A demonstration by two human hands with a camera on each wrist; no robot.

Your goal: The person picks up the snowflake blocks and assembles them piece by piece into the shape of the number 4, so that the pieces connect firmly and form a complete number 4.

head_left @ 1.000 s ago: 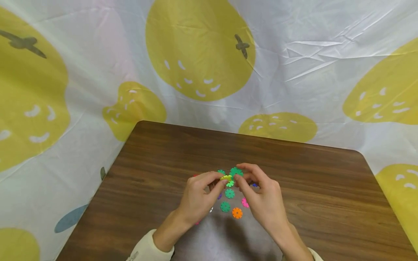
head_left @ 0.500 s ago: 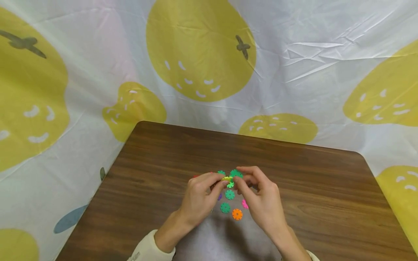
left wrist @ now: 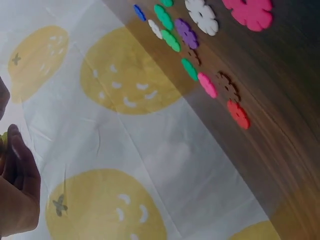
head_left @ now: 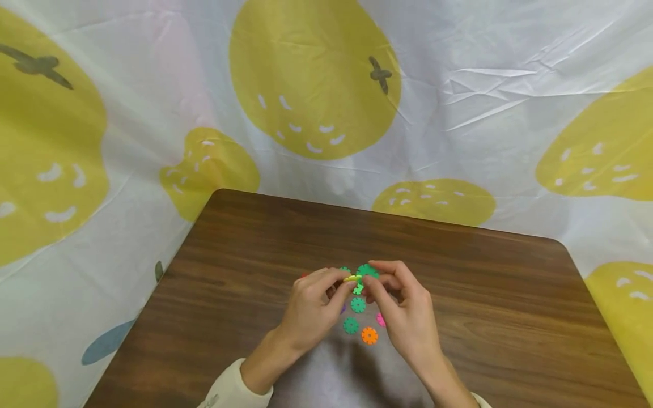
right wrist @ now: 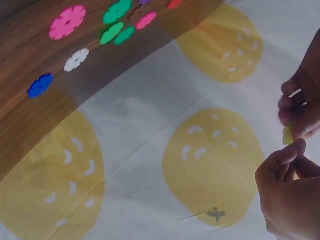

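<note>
In the head view my left hand (head_left: 316, 306) pinches a yellow notched disc (head_left: 352, 278), seen nearly edge-on, between thumb and index finger. My right hand (head_left: 408, 311) pinches a larger-looking green notched disc (head_left: 367, 271) by its edge. The two discs meet or overlap between my fingertips; whether they are joined I cannot tell. Both hands are above the table. In the right wrist view a bit of the yellow disc (right wrist: 287, 135) shows between the hands, and the green one is hidden there.
Loose notched discs lie on the brown table (head_left: 510, 294): green (head_left: 358, 305), orange (head_left: 369, 335), pink (head_left: 381, 319), blue (right wrist: 40, 85), white (right wrist: 76, 60), purple (left wrist: 186, 33) and red (left wrist: 238, 114). A fruit-printed cloth (head_left: 326, 187) hangs behind and beside the table.
The yellow disc has tilted slightly and now shows a thinner edge. Both hands keep their grip and have barely shifted.
</note>
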